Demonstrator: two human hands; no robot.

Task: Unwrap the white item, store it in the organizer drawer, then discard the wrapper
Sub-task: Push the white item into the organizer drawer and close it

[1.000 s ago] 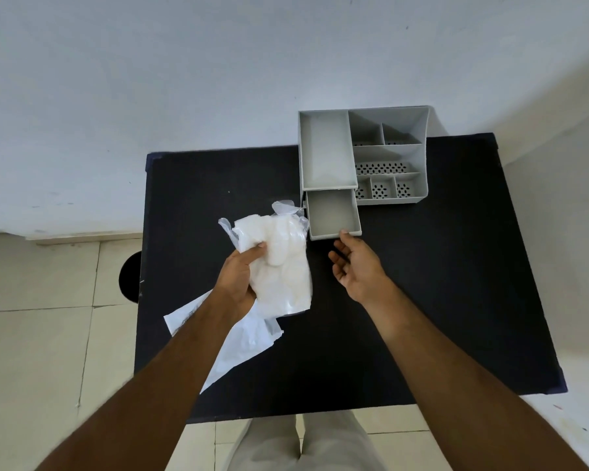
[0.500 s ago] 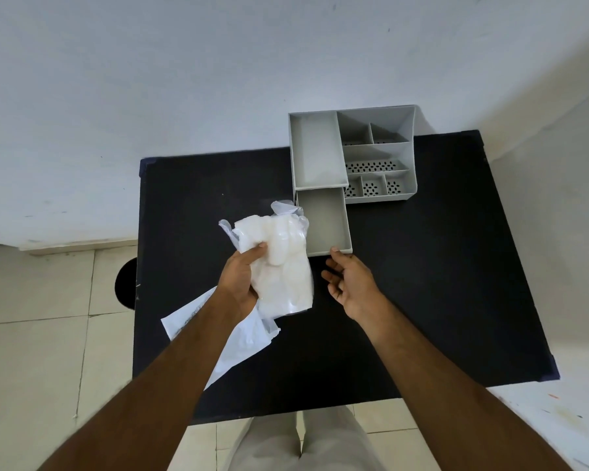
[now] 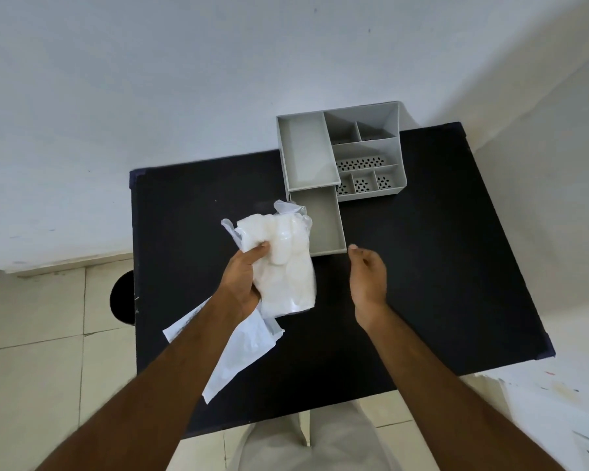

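Quick headcount of what I had going: one black desk (image 3: 422, 266), one grey organizer (image 3: 368, 154) on it, with one drawer (image 3: 322, 226) pulled out. Up top I counted seven open compartments, one long and six smaller. Then one white item (image 3: 286, 270), one clear wrapper (image 3: 288, 209) around it, and one flat white bag (image 3: 242, 351) under my arm. Two hands, my left (image 3: 242, 280) and my right (image 3: 368, 277). One dark round thing (image 3: 121, 297) on the floor.

left hand (image 3: 242, 283) gripping white item (image 3: 283, 266), drawer (image 3: 320, 222) open
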